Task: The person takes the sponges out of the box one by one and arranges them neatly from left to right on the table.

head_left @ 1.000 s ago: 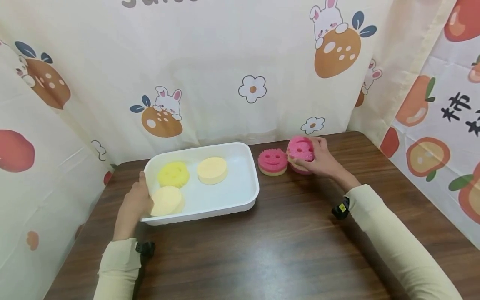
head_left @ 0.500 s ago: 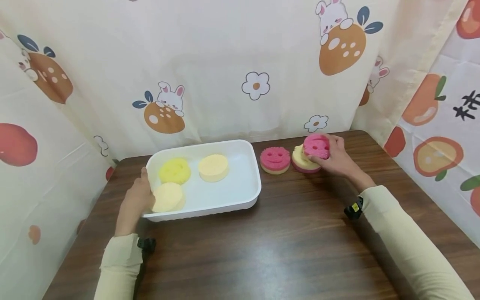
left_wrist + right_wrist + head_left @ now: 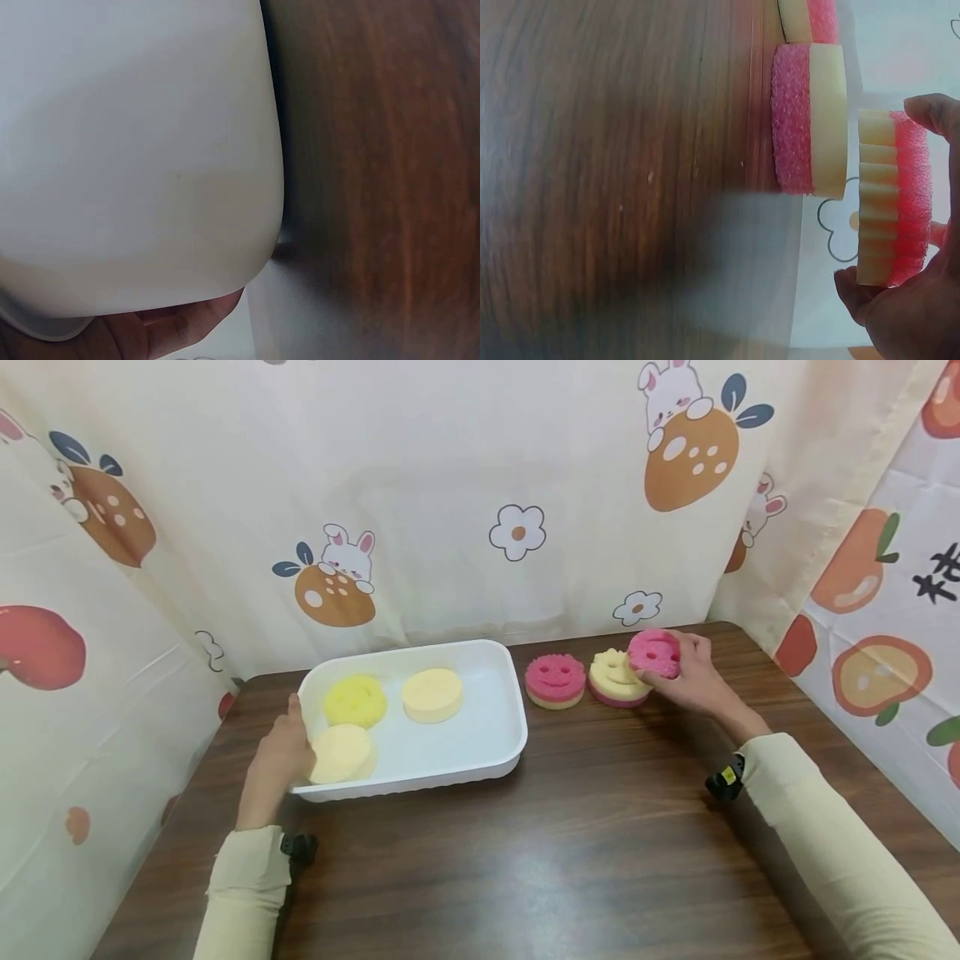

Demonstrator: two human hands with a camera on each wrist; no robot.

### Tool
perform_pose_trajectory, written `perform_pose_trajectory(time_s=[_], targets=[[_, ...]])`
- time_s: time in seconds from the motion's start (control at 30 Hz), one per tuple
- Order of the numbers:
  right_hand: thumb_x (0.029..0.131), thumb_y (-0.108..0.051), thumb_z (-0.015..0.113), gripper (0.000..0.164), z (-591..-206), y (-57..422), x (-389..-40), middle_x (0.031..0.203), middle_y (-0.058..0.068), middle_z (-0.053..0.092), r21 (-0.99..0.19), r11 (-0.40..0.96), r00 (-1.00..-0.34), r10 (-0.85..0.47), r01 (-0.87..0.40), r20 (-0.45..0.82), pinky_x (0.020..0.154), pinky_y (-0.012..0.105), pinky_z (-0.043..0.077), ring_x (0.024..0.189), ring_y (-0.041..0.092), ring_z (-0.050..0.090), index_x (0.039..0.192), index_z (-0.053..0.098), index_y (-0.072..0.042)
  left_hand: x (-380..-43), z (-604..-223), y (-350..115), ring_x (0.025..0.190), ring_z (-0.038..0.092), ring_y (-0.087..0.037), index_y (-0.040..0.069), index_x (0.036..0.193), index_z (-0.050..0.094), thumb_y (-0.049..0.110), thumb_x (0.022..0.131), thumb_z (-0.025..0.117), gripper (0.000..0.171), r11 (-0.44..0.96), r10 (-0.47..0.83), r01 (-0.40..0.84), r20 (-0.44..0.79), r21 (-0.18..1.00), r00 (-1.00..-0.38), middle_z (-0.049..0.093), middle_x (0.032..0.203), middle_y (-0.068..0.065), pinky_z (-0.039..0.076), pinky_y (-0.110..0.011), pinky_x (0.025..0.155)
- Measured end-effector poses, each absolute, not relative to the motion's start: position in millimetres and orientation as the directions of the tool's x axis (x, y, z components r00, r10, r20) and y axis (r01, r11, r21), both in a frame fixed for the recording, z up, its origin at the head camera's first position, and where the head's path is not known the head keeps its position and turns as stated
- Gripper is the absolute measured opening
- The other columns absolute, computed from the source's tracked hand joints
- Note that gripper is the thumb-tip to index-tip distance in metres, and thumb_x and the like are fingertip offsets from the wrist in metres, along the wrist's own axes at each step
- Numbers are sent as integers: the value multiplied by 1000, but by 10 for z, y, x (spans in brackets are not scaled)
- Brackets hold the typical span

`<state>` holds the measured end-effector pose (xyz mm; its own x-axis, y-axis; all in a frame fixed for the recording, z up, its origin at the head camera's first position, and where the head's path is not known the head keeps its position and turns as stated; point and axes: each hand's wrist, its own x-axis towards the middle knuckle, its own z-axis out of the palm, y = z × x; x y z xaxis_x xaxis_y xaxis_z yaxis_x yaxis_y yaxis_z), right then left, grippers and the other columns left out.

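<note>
My right hand [image 3: 699,681] pinches a pink-and-cream smiley-face sponge [image 3: 652,653] by its edges; the right wrist view shows this sponge [image 3: 896,199] raised off the table, thumb and fingers on opposite sides. Just left of it lies a sponge [image 3: 613,675] with its cream smiley face up and its pink layer beneath. Further left is a sponge [image 3: 555,678] with the pink face up. My left hand [image 3: 281,756] grips the left side of a white tray [image 3: 450,768], its fingers partly hidden by the wall. Inside sit a bright yellow smiley sponge [image 3: 356,700] and two pale yellow round sponges [image 3: 432,693].
The brown wooden table [image 3: 480,868] runs in front of the tray and sponges. A printed curtain [image 3: 442,568] hangs close behind them, with more printed cloth [image 3: 862,710] along the right side and the left.
My right hand has moved the held pink sponge to the right, uncovering the cream-faced sponge below it. My left hand keeps its grip on the tray. The head view has shifted slightly.
</note>
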<state>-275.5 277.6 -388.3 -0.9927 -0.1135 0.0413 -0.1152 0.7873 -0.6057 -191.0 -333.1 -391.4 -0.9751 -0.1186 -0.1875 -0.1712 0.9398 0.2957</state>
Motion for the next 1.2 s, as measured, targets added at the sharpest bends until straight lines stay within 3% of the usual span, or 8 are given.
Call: perform_pose_trajectory(time_s=[0.27,0.87,1.2], targets=[[90,-61,58,105,-3881,2836,-2785,154,31,1,-619,783,-996,-85,-69,4,108,72,31,130,54,28,158,3,-2,-1887,-3893,-3306,97,56,-49,-7,152,-17,4,90,54,96,939,-118,-166,-172,300,-978,30,140,-48,49,-63,89],[92,-56,57,103,-3902,3083,-2793,151,36,-1,-626,779,-999,-10,-28,33,106,72,29,131,56,20,156,2,5,-1859,-3864,-3302,97,56,-50,-7,153,-15,1,86,57,99,935,-109,-151,-146,321,-983,31,139,-47,50,-63,87],[90,-61,56,110,-3949,3176,-2794,149,38,-1,-608,794,-1000,11,10,-3,106,73,29,128,58,23,154,-2,8,-1895,-3926,-3336,89,57,-44,-4,154,-16,0,88,52,95,932,-126,-170,-154,320,-980,34,140,-44,52,-57,80]])
